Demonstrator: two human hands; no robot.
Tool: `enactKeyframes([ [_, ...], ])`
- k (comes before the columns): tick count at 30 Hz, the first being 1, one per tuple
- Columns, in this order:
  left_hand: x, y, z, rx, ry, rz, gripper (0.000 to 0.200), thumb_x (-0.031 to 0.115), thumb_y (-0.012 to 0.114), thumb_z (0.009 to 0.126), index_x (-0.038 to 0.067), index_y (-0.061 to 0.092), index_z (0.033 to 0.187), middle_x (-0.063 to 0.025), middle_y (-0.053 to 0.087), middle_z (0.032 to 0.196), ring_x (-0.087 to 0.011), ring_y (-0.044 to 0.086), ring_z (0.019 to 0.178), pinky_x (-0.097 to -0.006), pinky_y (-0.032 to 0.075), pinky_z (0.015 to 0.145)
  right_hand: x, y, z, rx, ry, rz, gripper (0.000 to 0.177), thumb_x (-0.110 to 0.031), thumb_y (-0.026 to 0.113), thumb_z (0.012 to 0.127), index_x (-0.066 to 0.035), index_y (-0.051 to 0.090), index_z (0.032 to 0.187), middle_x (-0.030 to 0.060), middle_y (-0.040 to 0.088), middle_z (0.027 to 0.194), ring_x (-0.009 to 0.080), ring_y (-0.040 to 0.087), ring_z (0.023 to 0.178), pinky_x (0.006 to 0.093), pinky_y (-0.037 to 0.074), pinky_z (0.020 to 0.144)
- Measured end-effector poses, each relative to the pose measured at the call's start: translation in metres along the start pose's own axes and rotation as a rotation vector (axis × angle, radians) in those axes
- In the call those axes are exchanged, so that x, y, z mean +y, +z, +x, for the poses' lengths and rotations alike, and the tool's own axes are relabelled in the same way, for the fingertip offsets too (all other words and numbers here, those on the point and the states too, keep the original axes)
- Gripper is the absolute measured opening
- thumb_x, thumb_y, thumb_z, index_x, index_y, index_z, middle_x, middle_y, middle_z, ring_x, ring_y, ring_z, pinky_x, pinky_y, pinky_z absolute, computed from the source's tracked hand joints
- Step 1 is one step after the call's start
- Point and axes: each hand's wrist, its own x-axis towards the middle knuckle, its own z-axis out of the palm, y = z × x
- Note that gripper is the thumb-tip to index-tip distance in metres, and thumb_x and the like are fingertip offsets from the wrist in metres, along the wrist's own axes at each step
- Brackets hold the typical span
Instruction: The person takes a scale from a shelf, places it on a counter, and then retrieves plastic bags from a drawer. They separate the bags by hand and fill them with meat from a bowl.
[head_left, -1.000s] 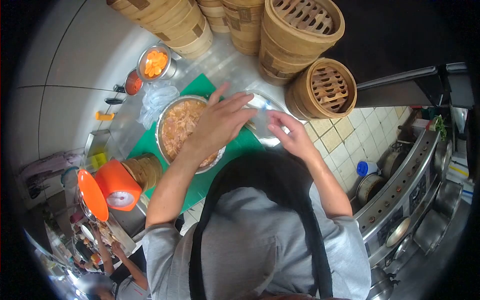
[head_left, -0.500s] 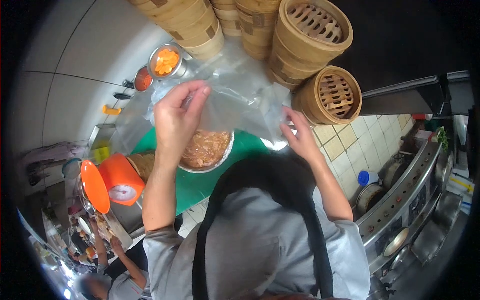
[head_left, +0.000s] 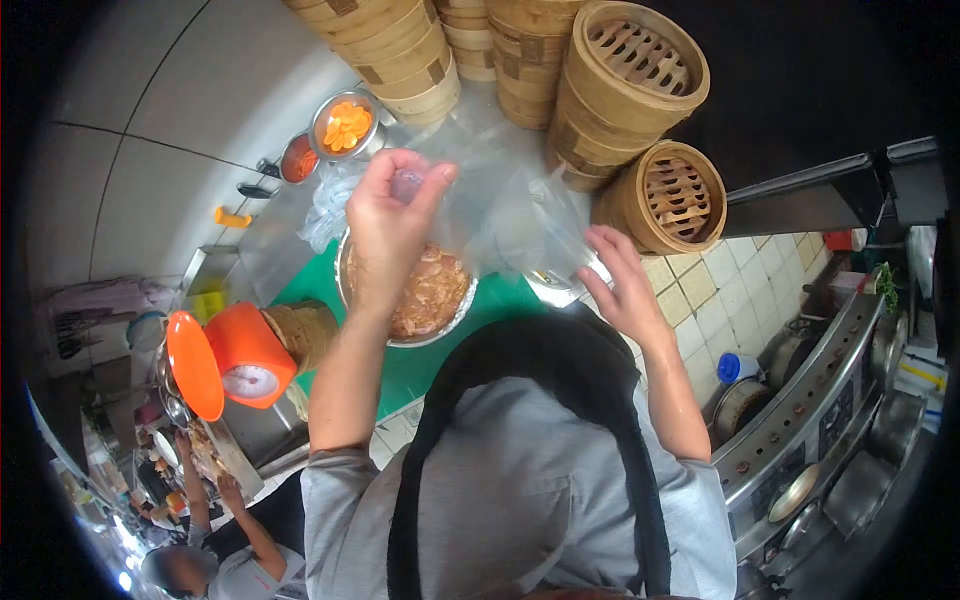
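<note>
A clear plastic bag (head_left: 505, 222) stretches loosely between my two hands above the worktop. My left hand (head_left: 392, 205) is closed, pinching the bag's left side between thumb and curled fingers. At the bag's right edge, my right hand (head_left: 628, 285) grips the film between thumb and fingers. Below my left hand stands a white-rimmed bowl of raw sliced meat (head_left: 430, 295) in sauce, partly covered by my wrist and the bag. The bowl rests on a green cutting board (head_left: 512, 303).
Stacked bamboo steamers (head_left: 625, 95) line the back. Behind my left hand stand a metal bowl of orange slices (head_left: 347, 127) and a smaller bowl of red pieces (head_left: 298, 158). An orange scale (head_left: 245, 365) sits at left; a co-worker (head_left: 225, 530) works lower left.
My left hand has moved right, toward my right hand, and the bag between them hangs looser. More of the meat bowl shows. The whole view has shifted slightly.
</note>
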Motion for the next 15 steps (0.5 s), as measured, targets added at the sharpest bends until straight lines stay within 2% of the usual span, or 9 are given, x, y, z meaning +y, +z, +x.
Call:
enactKeyframes([
  [2, -0.003, 0.009, -0.006, 0.006, 0.068, 0.015, 0.022, 0.011, 0.084, 0.086, 0.005, 0.064, 0.09, 0.0045, 0.065, 0.084, -0.004, 0.058, 0.076, -0.0214, 0.049, 0.068, -0.009, -0.008, 0.008, 0.023, -0.021, 0.016, 0.047, -0.016, 0.069, 0.096, 0.0, 0.056, 0.138, 0.0213, 0.057, 0.133, 0.0369, 0.057, 0.123, 0.0395, 0.046, 0.106],
  [5, 0.011, 0.021, -0.021, -0.153, 0.11, -0.003, 0.024, 0.012, 0.085, 0.085, 0.006, 0.062, 0.087, 0.0053, 0.062, 0.081, -0.0043, 0.057, 0.074, -0.0225, 0.049, 0.066, -0.021, -0.015, 0.02, 0.04, -0.042, 0.057, 0.043, -0.016, 0.068, 0.097, 0.0, 0.058, 0.136, 0.0178, 0.061, 0.127, 0.0307, 0.06, 0.12, 0.0367, 0.049, 0.101],
  [7, 0.023, 0.034, -0.039, -0.291, 0.179, 0.182, 0.026, 0.013, 0.086, 0.084, 0.006, 0.06, 0.085, 0.0057, 0.059, 0.078, -0.005, 0.056, 0.073, -0.0241, 0.048, 0.064, -0.026, -0.008, 0.027, 0.033, 0.085, 0.412, 0.04, -0.014, 0.068, 0.098, 0.0, 0.059, 0.134, 0.013, 0.064, 0.12, 0.0222, 0.064, 0.11, 0.0324, 0.052, 0.093],
  [8, 0.024, 0.041, -0.046, -0.325, 0.216, 0.152, 0.027, 0.013, 0.086, 0.083, 0.006, 0.059, 0.084, 0.006, 0.058, 0.078, -0.0046, 0.056, 0.072, -0.0245, 0.048, 0.064, -0.028, -0.005, 0.032, 0.03, 0.148, 0.59, 0.038, -0.014, 0.067, 0.099, 0.0, 0.06, 0.134, 0.0106, 0.066, 0.116, 0.018, 0.065, 0.106, 0.0303, 0.053, 0.089],
  [10, 0.023, 0.052, -0.055, -0.398, 0.289, 0.092, 0.029, 0.013, 0.086, 0.083, 0.007, 0.058, 0.083, 0.0066, 0.057, 0.078, -0.004, 0.055, 0.072, -0.0252, 0.048, 0.063, -0.044, -0.005, 0.045, -0.002, 0.167, 0.716, 0.034, -0.011, 0.067, 0.1, 0.0, 0.061, 0.131, 0.0057, 0.067, 0.11, 0.0105, 0.064, 0.096, 0.0255, 0.053, 0.082],
  [11, 0.024, 0.049, -0.055, -0.485, 0.158, -0.015, 0.029, 0.013, 0.085, 0.083, 0.007, 0.057, 0.083, 0.007, 0.056, 0.078, -0.0034, 0.055, 0.072, -0.0247, 0.047, 0.063, -0.048, -0.007, 0.049, -0.019, 0.177, 0.779, 0.032, -0.01, 0.066, 0.1, 0.0, 0.062, 0.13, 0.0033, 0.067, 0.107, 0.0068, 0.064, 0.091, 0.0232, 0.053, 0.078],
  [13, 0.028, 0.035, -0.048, -0.65, -0.108, -0.23, 0.03, 0.012, 0.085, 0.084, 0.007, 0.055, 0.082, 0.008, 0.055, 0.079, -0.0021, 0.054, 0.072, -0.0237, 0.046, 0.063, -0.04, -0.005, 0.052, 0.039, 0.17, 0.732, 0.029, -0.008, 0.067, 0.099, 0.0, 0.062, 0.127, 0.0019, 0.067, 0.104, 0.0053, 0.062, 0.086, 0.022, 0.052, 0.076],
  [14, 0.015, 0.032, -0.044, -0.648, -0.269, -0.344, 0.03, 0.008, 0.082, 0.086, 0.008, 0.052, 0.081, 0.0084, 0.053, 0.081, -0.0006, 0.051, 0.072, -0.0205, 0.042, 0.062, -0.036, -0.003, 0.054, 0.066, 0.165, 0.711, 0.028, -0.007, 0.067, 0.099, 0.0, 0.062, 0.126, 0.0012, 0.067, 0.102, 0.0045, 0.062, 0.083, 0.0214, 0.052, 0.074],
  [15, 0.015, 0.031, -0.039, -0.55, -0.28, -0.372, 0.03, 0.008, 0.081, 0.087, 0.008, 0.052, 0.081, 0.0082, 0.053, 0.081, -0.0005, 0.051, 0.072, -0.0198, 0.041, 0.062, -0.034, -0.004, 0.055, 0.075, 0.182, 0.715, 0.027, -0.006, 0.067, 0.099, 0.0, 0.063, 0.125, 0.0004, 0.067, 0.101, 0.0044, 0.061, 0.083, 0.0214, 0.052, 0.074],
])
